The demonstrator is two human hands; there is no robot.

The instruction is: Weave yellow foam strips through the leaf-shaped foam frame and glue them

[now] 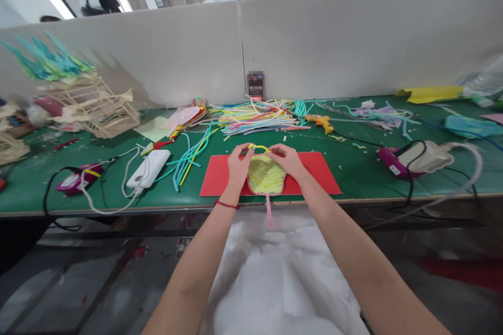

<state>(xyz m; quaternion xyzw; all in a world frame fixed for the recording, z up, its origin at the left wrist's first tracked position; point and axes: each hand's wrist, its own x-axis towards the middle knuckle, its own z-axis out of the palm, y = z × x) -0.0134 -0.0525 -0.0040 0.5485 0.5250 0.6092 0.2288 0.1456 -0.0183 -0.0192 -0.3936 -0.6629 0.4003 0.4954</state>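
Pale grey partition (157, 57) panels stand behind a green-topped table (165, 203) in the head view, with a pile of coloured strips (255, 120) at its back and an orange glue gun (322, 122) just beside it. Near the front edge lies a red sheet (320, 172), and over it sits a ribbed yellow piece (267, 177), between the person's hands, its pink tail (269, 212) reaching past the table edge. The left hand (239, 162) pinches one end of a yellow strip (260, 147) between thumb and fingers; the right hand (287, 159) has the other end in a similar nearly closed pinch. Yellow rows already fill the body, and pink edging runs along its lower border. By judgement, the top remains unfinished: the strip bows above it, and whether it is fixed there cannot be told.
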